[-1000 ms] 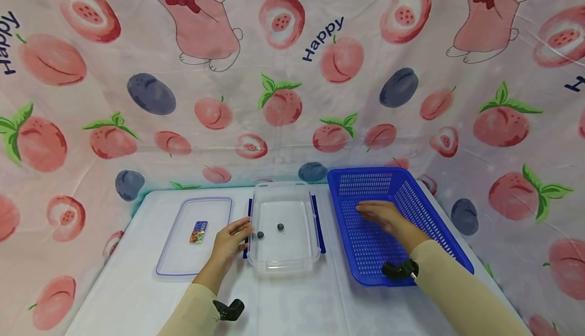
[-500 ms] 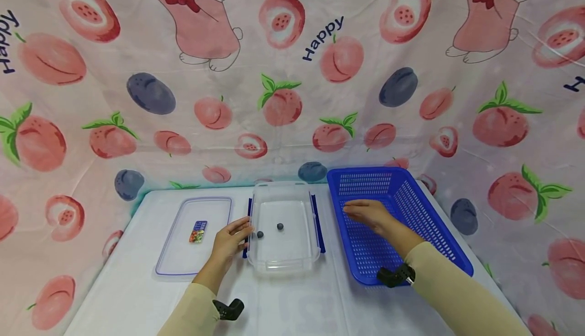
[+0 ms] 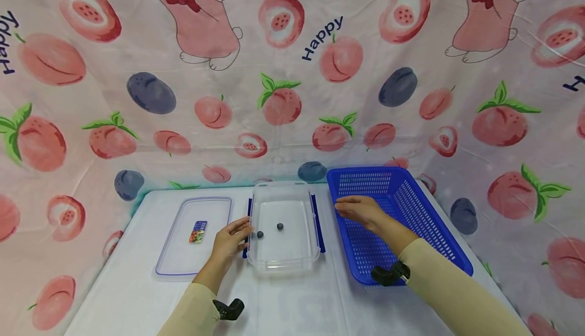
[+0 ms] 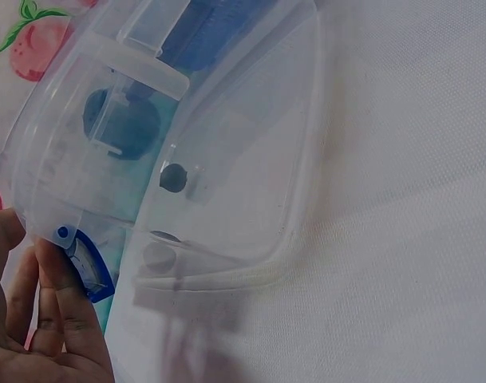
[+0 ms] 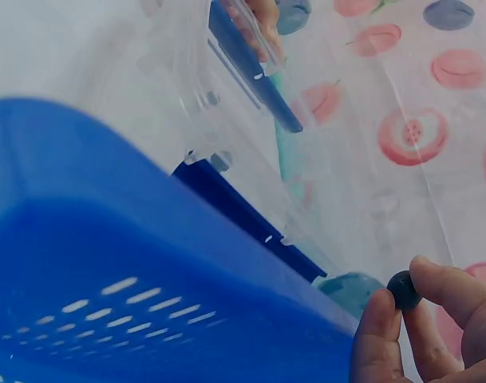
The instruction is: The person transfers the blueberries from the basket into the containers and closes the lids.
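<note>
Dark ball (image 5: 404,290): right hand (image 3: 361,211) pinches it (between fingertips).

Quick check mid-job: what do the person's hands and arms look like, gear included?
The left hand and right hand are gloveless. The left sleeve and right sleeve are long, plain beige. A bent black device sits at the left cuff, another at the right.

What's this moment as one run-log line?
left hand: touching clear box at left edge | right hand: pinching dark ball above blue basket | in box: two more dark balls | lid: off, lying left
</note>
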{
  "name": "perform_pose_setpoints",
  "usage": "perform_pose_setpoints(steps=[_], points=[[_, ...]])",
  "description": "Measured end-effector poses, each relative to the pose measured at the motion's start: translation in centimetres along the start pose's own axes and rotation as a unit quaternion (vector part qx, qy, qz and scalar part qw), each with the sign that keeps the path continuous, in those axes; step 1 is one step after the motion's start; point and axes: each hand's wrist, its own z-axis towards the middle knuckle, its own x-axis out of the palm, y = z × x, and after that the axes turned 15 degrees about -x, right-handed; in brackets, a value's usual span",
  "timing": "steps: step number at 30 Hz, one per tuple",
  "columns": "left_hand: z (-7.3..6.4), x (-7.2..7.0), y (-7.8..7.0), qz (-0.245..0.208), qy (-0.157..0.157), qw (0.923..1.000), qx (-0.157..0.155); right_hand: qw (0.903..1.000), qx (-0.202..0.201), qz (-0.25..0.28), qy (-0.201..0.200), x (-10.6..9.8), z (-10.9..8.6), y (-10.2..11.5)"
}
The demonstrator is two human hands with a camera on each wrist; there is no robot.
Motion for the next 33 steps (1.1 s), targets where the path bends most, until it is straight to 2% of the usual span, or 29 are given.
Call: perform_pose_setpoints(steps=[13, 21, 33], points=[[0.0, 0.1, 0.0, 0.002, 0.0, 1.0, -0.002, 0.9998, -0.005, 0.013, 0.012, 1.6, 0.5, 0.3], [0.0, 0.0, 0.0, -0.004, -0.001, 1.0, -0.003, 0.9977, -0.013, 0.062, 0.023, 2.8, 0.7, 0.1], [-0.1, 0.0, -0.1, -0.002, 0.002, 1.0, -0.005, 0.9974, -0.006, 0.067, 0.027, 4.4, 1.4, -0.2]])
